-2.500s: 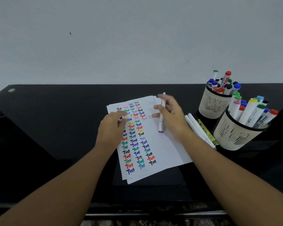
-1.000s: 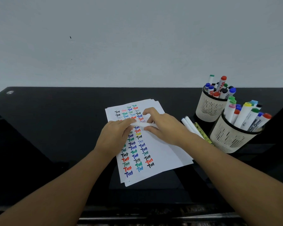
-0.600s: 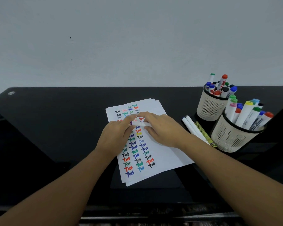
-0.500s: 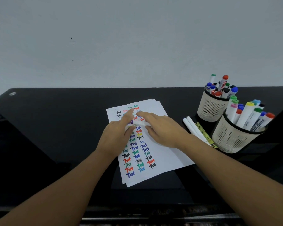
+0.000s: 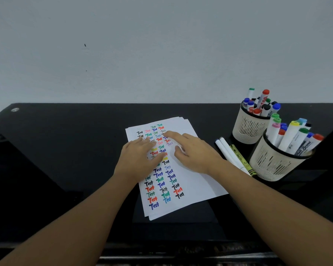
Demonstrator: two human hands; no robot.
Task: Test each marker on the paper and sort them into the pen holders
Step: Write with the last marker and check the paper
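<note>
Paper (image 5: pixel 188 181) on black desk (image 5: pixel 65 150), left hand (image 5: pixel 137 160) and right hand (image 5: pixel 194 152) resting flat, fingers relaxed, gripping nothing visible.

Two bare forearms reach forward and converge. The left hand (image 5: pixel 137 160) lies palm down, fingers loosely extended. The right hand (image 5: pixel 192 152) lies palm down beside it, index finger stretched forward.
</note>
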